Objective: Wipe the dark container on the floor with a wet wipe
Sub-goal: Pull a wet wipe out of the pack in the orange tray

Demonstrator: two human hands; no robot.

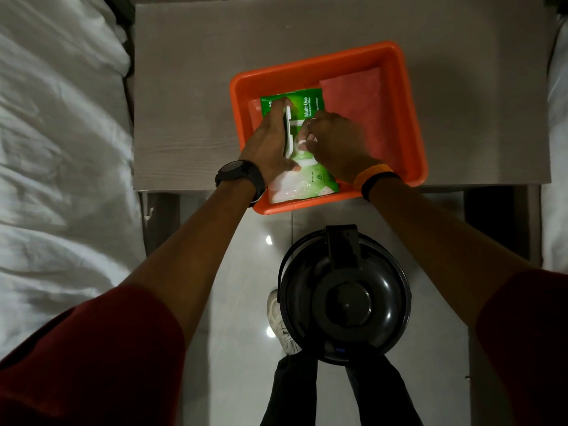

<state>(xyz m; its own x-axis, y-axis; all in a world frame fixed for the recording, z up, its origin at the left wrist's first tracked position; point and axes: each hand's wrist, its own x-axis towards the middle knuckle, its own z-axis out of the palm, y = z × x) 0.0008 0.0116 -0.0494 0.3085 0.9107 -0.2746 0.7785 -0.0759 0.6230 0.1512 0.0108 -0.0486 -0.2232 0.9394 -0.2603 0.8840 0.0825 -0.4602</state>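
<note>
1. One orange tub (408,118) sits on a pale bedside table (184,87); inside it lie one green wipes pack (307,103) and one pink cloth (353,96).
2. One dark container (345,298), round and lidded, stands on the tiled floor (242,272) below the table edge, between the two forearms and well apart from both hands. One white shoe (278,321) shows just beside it.
3. The left hand (269,142) lies flat along the pack's left side, fingers stretched forward, holding the white flap (288,130) up and open.
4. The right hand (335,139) is curled over the pack's opening, fingertips pinched on a white wet wipe (301,145).
5. Both arms reach straight forward; a black watch (238,175) circles the left wrist, one orange and one black band (376,178) the right.
6. White bedding (55,149) fills the left.
</note>
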